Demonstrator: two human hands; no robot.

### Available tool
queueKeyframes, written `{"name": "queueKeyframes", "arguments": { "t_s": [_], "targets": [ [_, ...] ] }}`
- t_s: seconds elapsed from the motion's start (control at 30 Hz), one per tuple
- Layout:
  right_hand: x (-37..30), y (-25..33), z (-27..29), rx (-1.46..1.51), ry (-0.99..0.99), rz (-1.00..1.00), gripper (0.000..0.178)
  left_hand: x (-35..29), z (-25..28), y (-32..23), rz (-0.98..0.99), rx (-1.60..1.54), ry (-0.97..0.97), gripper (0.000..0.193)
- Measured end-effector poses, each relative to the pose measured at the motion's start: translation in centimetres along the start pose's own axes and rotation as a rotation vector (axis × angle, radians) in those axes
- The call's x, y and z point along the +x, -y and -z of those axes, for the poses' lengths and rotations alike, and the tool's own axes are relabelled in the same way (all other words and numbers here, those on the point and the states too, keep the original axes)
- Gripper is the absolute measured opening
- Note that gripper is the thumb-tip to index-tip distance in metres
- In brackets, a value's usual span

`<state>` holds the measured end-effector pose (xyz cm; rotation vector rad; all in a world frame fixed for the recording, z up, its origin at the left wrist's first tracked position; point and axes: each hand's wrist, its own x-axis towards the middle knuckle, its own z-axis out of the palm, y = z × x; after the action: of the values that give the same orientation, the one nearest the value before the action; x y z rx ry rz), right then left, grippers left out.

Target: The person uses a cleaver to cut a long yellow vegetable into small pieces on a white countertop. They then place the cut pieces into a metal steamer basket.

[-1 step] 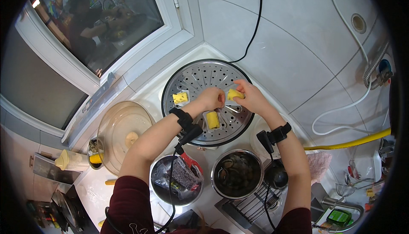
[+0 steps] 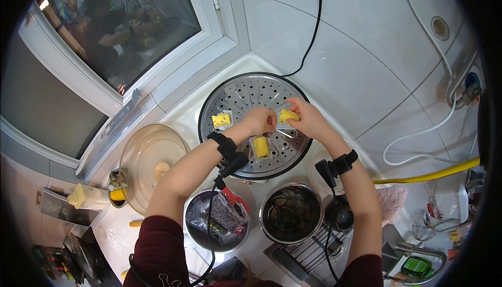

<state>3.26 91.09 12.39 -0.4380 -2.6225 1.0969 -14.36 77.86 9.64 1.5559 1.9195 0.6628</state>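
Chunks (image 2: 261,147), yellow, number three on one tray (image 2: 251,85), right hand (image 2: 311,123) holding one.

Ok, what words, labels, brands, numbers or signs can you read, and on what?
No text is readable.
Plastic bag in the metal bowl: any print too small to read.
Green package by the faucet: too blurred.
Perforated metal plate and yellow rolls on it: none seen.
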Motion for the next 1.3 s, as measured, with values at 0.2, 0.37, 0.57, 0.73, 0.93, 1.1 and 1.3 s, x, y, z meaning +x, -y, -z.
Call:
{"name": "queueKeyframes", "arguments": {
  "t_s": [0.2,0.37,0.57,0.73,0.93,1.1,1.3],
  "targets": [
    [-0.4,0.3,-0.2,0.055,0.034,0.014,0.053,0.1,0.2,0.4,-0.026,-0.050,0.032,0.013],
    [-0.5,-0.1,-1.0,-0.076,0.019,0.092,0.054,0.1,0.0,0.7,-0.103,0.010,-0.024,0.011],
    [-1.1,-0.2,-1.3,-0.224,0.005,0.172,0.057,0.2,0.6,-0.1,-0.122,0.061,0.017,0.010],
    [-2.1,-0.8,-0.5,-0.186,-0.007,0.125,0.056,-0.6,1.9,-2.1,-0.038,0.163,-0.030,0.031],
    [-2.0,-0.8,0.3,-0.165,0.062,0.099,0.047,-0.6,0.5,-3.3,-0.261,0.223,-0.078,0.045],
    [-2.6,-0.6,0.1,-0.186,0.055,0.122,0.041,-0.2,0.1,-2.9,-0.295,0.196,-0.046,0.046],
    [-2.6,-1.0,-0.3,-0.200,0.012,0.182,0.042,0.1,0.0,-2.6,-0.252,0.188,-0.028,0.044]
  ]
}}
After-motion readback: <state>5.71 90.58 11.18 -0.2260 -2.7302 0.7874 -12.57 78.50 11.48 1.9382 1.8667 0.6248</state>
